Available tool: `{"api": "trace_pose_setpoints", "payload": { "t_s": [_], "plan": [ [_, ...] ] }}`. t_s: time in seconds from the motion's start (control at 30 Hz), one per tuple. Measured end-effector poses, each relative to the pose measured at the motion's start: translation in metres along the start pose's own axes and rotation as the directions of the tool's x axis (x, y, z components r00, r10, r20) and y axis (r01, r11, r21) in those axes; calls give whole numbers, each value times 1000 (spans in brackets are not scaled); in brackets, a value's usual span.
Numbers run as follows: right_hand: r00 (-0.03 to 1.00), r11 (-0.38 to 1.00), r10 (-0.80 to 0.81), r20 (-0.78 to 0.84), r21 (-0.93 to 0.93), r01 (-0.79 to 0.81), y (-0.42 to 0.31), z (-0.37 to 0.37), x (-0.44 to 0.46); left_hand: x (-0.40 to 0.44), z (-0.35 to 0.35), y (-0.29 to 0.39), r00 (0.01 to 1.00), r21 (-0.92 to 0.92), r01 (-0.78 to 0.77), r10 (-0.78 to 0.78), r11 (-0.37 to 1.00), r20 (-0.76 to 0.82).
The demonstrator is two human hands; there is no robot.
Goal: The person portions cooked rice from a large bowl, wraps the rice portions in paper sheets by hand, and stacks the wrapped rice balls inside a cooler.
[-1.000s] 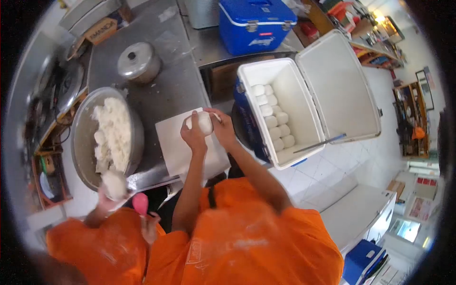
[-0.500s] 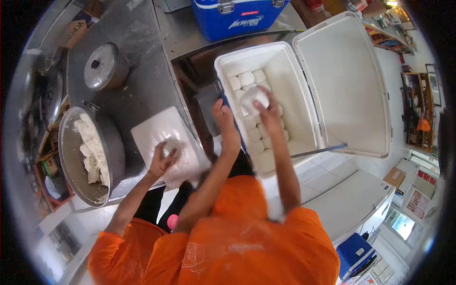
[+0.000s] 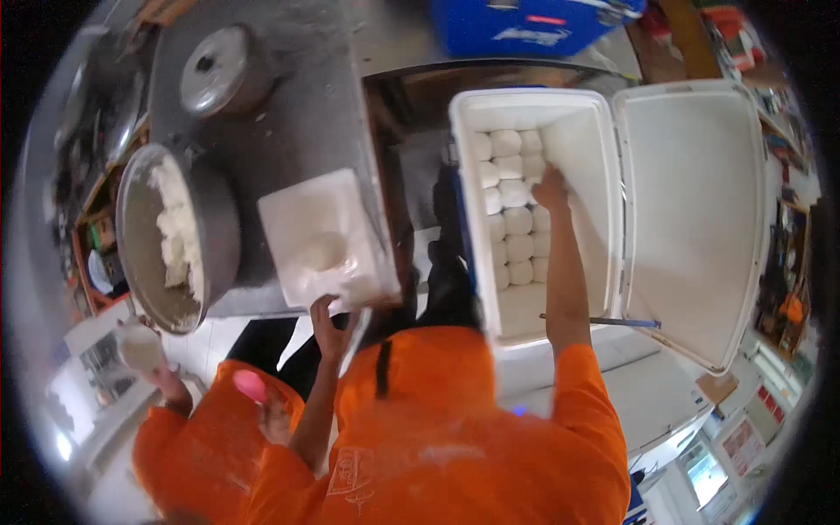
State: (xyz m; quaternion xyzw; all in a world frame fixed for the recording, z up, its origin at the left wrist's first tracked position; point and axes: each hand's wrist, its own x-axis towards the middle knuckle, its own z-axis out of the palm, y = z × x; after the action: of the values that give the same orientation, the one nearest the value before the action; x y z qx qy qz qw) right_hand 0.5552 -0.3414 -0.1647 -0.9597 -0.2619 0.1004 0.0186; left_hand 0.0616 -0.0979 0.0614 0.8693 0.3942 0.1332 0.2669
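My right hand (image 3: 551, 189) reaches down into the white-lined cooler (image 3: 598, 107), its fingers curled onto a dough ball at the right side of the rows. Packed dough balls (image 3: 518, 220) cover part of the cooler floor; the ball under my fingers is mostly hidden. My left hand (image 3: 332, 327) pinches the near edge of a clear plastic sheet (image 3: 302, 206) on the steel table. A round of dough (image 3: 324, 251) lies on that sheet.
A co-worker in orange at my left holds a round white piece (image 3: 140, 346). A large pot (image 3: 220, 241) of dough and a lidded pot (image 3: 214, 70) stand on the table. The cooler's lid (image 3: 691, 210) hangs open at right; a blue cooler (image 3: 534, 26) stands behind.
My right hand has lowered the dough ball into the cooler. My left hand has moved from the cooler's side to the plastic sheet. The co-worker's hand has left the sheet.
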Motion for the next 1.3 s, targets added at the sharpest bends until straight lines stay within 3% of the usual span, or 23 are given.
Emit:
{"api": "trace_pose_setpoints", "payload": {
  "t_s": [0.07, 0.13, 0.2, 0.27, 0.3, 0.37, 0.4, 0.5, 0.53, 0.57, 0.6, 0.67, 0.73, 0.8, 0.83, 0.87, 0.9, 0.97, 1.03, 1.13, 1.17, 1.23, 1.3],
  "plan": [
    [917, 954, 91, -388, 299, 31, -56, -91, -10, -3, -8, -23, 992, 177, -106, 91, 979, 89],
    [843, 634, 335, -421, 762, 128, -127, -176, -46, -9, -11, -58, 978, 133, -179, 161, 975, 135],
    [881, 630, 138, -452, 726, 274, -183, -203, -96, -16, -12, -87, 951, 78, -263, 244, 962, 192],
    [850, 430, -282, -445, 733, 526, -241, -186, -148, -20, -12, -106, 938, -39, -267, 269, 963, 218],
    [851, 514, -511, -123, 750, 417, -268, -197, -174, -17, -14, -106, 947, -54, -218, 224, 974, 228],
    [543, 448, -840, -12, 548, 706, -303, -161, -197, -16, -12, -111, 942, -83, -231, 245, 969, 230],
    [534, 444, -845, -12, 540, 714, -307, -145, -204, -18, -12, -116, 932, -108, -249, 268, 962, 243],
    [419, 410, -904, 85, 448, 795, -313, -124, -212, -27, -4, -155, 925, -376, 87, 64, 923, 374],
    [405, 401, -910, 89, 441, 803, -312, -125, -215, -22, -13, -153, 943, -333, -116, 209, 936, 260],
    [428, 420, -899, 96, 466, 779, -311, -126, -216, -17, -22, -150, 928, -250, -306, 347, 918, 138],
    [456, 444, -884, 104, 491, 749, -309, -127, -219, -14, -30, -143, 930, -253, -305, 345, 918, 129],
    [483, 411, -876, -9, 513, 754, -304, -113, -218, -6, -37, -127, 990, -303, -95, 122, 948, 74],
    [501, 371, -858, -118, 532, 761, -310, -114, -218, 0, -36, -132, 994, -419, -76, 99, 905, 34],
    [795, 316, -577, -189, 846, 430, -326, -114, -214, 13, -34, -138, 975, -490, 224, -194, 842, 110],
    [792, 315, -579, -194, 843, 437, -340, -129, -207, 25, -28, -141, 978, -752, 160, -204, 639, 35],
    [860, 449, -510, -4, 852, 270, -353, -144, -194, 40, -23, -145, 979, -754, 155, -202, 638, 31],
    [893, 565, -411, 184, 820, 90, -364, -154, -182, 59, -21, -139, 929, -800, 276, -361, 533, 80],
    [915, 496, -377, 141, 865, 71, -373, -124, -154, 87, -12, -142, 855, -836, 371, -500, 404, 138],
    [934, 421, -345, 94, 905, 64, -372, -105, -142, 105, 7, -153, 885, -776, 326, -462, 540, 50],
    [833, 244, -552, -31, 950, 197, -367, -114, -145, 101, 5, -149, 917, -827, 245, -399, 506, 28],
    [792, 295, -586, -171, 865, 406, -369, -132, -163, 96, 7, -149, 915, -827, 246, -402, 505, 26],
    [722, 335, -626, -294, 735, 590, -366, -134, -169, 90, 8, -144, 899, -852, 183, -434, 491, -57],
    [855, 385, -516, 55, 906, 174, -360, -130, -160, 89, 4, -137, 878, -827, 239, -476, 509, -39]
  ]
}}
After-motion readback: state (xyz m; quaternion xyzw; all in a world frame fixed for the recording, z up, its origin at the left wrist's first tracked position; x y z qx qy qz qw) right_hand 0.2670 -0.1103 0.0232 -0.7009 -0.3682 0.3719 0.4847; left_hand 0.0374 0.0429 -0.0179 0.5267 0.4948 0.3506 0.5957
